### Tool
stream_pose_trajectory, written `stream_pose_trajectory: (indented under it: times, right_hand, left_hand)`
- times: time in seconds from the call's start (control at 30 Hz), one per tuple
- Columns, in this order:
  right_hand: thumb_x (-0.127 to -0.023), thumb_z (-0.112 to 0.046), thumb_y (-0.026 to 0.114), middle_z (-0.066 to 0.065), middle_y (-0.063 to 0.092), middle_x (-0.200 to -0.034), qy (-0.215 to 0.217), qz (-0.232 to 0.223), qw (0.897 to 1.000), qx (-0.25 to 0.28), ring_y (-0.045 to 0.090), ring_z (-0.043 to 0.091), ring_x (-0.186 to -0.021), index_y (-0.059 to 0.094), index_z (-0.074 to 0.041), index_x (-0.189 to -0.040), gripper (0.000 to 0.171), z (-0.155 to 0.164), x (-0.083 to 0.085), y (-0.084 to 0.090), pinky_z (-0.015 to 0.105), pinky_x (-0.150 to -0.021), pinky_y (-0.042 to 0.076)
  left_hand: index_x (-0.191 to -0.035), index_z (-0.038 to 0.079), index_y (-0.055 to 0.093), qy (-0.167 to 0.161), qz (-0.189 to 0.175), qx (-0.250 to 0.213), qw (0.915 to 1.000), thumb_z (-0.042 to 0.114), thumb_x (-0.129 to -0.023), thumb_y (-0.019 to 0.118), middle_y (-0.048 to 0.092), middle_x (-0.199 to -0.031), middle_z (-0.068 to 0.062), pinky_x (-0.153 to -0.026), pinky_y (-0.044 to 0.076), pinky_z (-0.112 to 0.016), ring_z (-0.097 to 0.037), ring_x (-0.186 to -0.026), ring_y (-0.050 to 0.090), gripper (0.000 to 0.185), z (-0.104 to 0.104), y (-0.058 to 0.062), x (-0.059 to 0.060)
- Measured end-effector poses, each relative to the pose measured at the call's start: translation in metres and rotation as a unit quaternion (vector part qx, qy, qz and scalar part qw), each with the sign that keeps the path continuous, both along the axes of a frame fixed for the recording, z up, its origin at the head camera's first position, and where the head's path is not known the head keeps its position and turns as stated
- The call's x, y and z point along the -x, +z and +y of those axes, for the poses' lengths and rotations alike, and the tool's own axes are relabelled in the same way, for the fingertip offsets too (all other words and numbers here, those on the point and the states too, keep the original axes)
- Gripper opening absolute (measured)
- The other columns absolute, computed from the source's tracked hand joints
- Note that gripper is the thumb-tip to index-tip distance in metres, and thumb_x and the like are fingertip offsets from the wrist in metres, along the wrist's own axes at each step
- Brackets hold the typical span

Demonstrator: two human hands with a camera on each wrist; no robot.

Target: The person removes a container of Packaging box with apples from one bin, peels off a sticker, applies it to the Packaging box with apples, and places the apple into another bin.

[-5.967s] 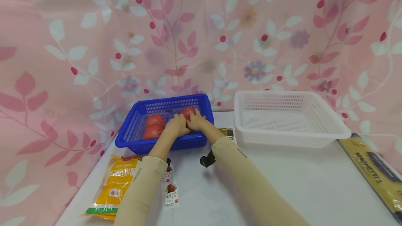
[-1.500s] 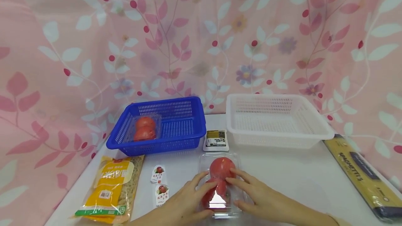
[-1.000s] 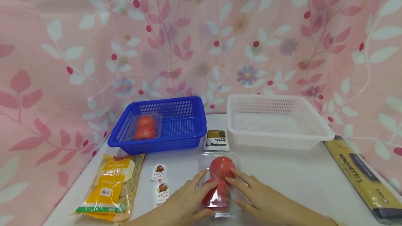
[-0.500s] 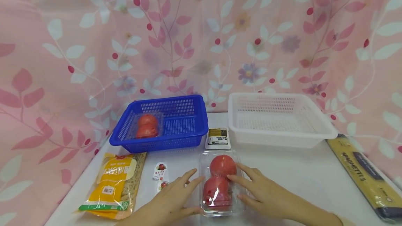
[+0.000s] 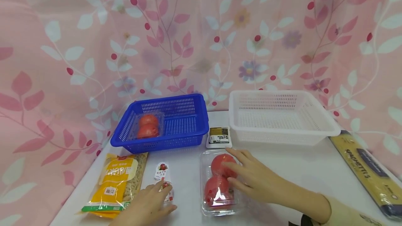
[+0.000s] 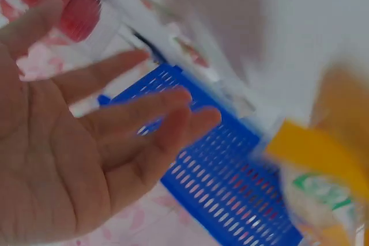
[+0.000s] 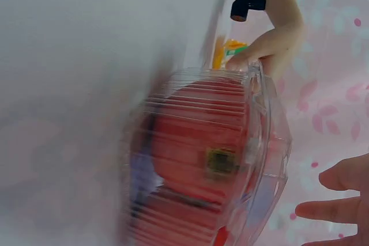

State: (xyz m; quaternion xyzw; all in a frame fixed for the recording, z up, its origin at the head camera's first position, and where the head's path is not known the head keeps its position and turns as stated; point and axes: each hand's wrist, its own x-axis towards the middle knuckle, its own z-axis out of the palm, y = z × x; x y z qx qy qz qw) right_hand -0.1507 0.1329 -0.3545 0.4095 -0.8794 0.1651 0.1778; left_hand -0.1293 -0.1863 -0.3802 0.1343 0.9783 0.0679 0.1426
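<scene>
A clear plastic box [image 5: 205, 184] with two red round fruits [image 5: 216, 187] in it lies on the table in front of me. My right hand [image 5: 255, 177] reaches over its right side, fingers extended above the fruits and apart from one another. To the left, my left hand [image 5: 146, 203] has its fingertips over the nearer of two white fruit labels [image 5: 168, 196], partly covering it. The farther label [image 5: 161, 172] lies just beyond the fingers. In the left wrist view, the left hand's fingers are loosely spread with nothing between them.
A blue basket [image 5: 163, 143] at back left holds another clear box of red fruits [image 5: 147, 130]. A white basket [image 5: 282, 134] stands at back right, with a small packet [image 5: 219, 137] between. A yellow bag [image 5: 116, 184] lies left, a spaghetti pack [image 5: 365, 173] right.
Both hands carried a box of fruits from the blue basket to the front. Since then my left hand has left the box and moved left to the labels, while the right stays over it.
</scene>
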Motion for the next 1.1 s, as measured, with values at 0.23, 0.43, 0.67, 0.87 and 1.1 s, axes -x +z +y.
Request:
stream_pose_trajectory:
  times: [0.23,0.43,0.67,0.87,1.1]
  right_hand:
    - [-0.088,-0.027,0.059,0.007,0.037,-0.14,0.062,0.009,0.998,-0.001,0.038,0.019,-0.119,0.06,-0.018,-0.116,0.029,-0.023,0.007,0.01,0.035,-0.087,0.048]
    - [-0.087,-0.025,0.06,0.006,0.038,-0.139,0.081,0.011,0.997,-0.01,0.039,0.019,-0.119,0.06,-0.019,-0.115,0.029,-0.03,0.006,0.006,0.036,-0.088,0.047]
    - [-0.086,-0.023,0.061,0.005,0.038,-0.139,0.091,-0.005,0.996,0.002,0.04,0.019,-0.118,0.06,-0.018,-0.115,0.03,-0.033,0.006,0.003,0.034,-0.087,0.048]
    - [-0.087,-0.023,0.059,0.006,0.038,-0.138,0.106,0.017,0.994,0.011,0.041,0.019,-0.117,0.06,-0.018,-0.114,0.027,-0.034,0.006,-0.001,0.036,-0.09,0.045]
    - [-0.089,-0.025,0.057,0.006,0.038,-0.139,0.107,0.016,0.994,0.013,0.042,0.02,-0.117,0.06,-0.019,-0.114,0.026,-0.034,0.007,-0.002,0.036,-0.09,0.045]
  left_hand:
    - [-0.129,0.003,0.049,0.045,0.001,0.011,0.9989,0.049,-0.074,0.068,0.045,-0.127,-0.029,-0.086,0.036,-0.063,-0.046,-0.113,0.044,0.074,-0.006,-0.017,0.009]
    - [-0.129,0.005,0.05,0.029,-0.023,0.007,0.9993,0.041,-0.075,0.07,0.053,-0.123,-0.023,-0.088,0.037,-0.059,-0.04,-0.112,0.048,0.068,-0.008,-0.02,0.015]
    - [-0.114,0.004,0.059,-0.037,0.036,-0.031,0.9982,0.024,-0.077,0.072,0.064,-0.094,-0.01,-0.073,0.05,-0.045,-0.024,-0.082,0.06,0.045,-0.004,-0.019,0.013]
    - [-0.081,0.007,0.062,-0.095,0.08,-0.072,0.9896,0.008,-0.078,0.07,0.059,-0.069,0.004,-0.055,0.048,-0.029,-0.008,-0.059,0.05,0.009,-0.002,-0.022,0.011]
    - [-0.083,0.01,0.063,-0.071,0.118,-0.082,0.9871,0.006,-0.079,0.069,0.062,-0.083,0.0,-0.062,0.051,-0.033,-0.012,-0.067,0.054,0.008,0.004,-0.017,0.011]
